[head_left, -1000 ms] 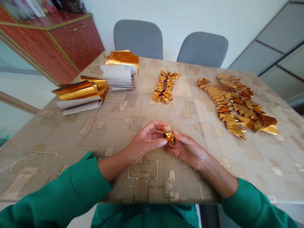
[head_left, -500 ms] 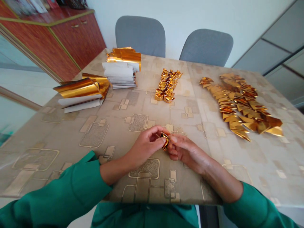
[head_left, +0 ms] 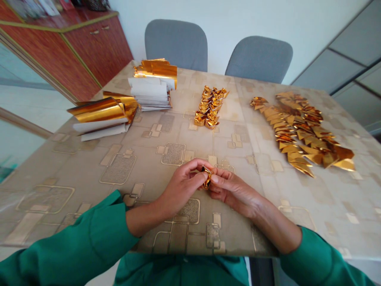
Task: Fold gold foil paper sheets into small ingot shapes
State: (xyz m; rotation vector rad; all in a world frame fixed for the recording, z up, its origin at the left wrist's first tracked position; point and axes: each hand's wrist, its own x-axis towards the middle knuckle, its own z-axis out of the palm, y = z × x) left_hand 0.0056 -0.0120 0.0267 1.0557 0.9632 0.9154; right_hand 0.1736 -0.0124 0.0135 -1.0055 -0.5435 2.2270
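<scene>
A small folded piece of gold foil paper (head_left: 206, 179) is held between both hands above the table's near edge. My left hand (head_left: 190, 180) grips it from the left, with the thumb pressed against its near face. On the other side, my right hand (head_left: 229, 184) pinches its right edge between thumb and fingers. Fingers cover much of the piece, so its full shape is hidden. Beyond the hands stand two short rows of folded gold foil pieces (head_left: 210, 107), nested one against another.
At the back left lie a stack of gold-and-white paper sheets (head_left: 150, 93) and a curled pile of the same sheets (head_left: 101, 111). Long chains of folded gold pieces (head_left: 297, 131) spread over the right side of the patterned tablecloth (head_left: 143, 159). Two grey chairs (head_left: 175, 43) stand behind.
My right hand has shifted slightly left, and its thumb now presses on the near right side of the foil piece. The left hand has barely moved.
</scene>
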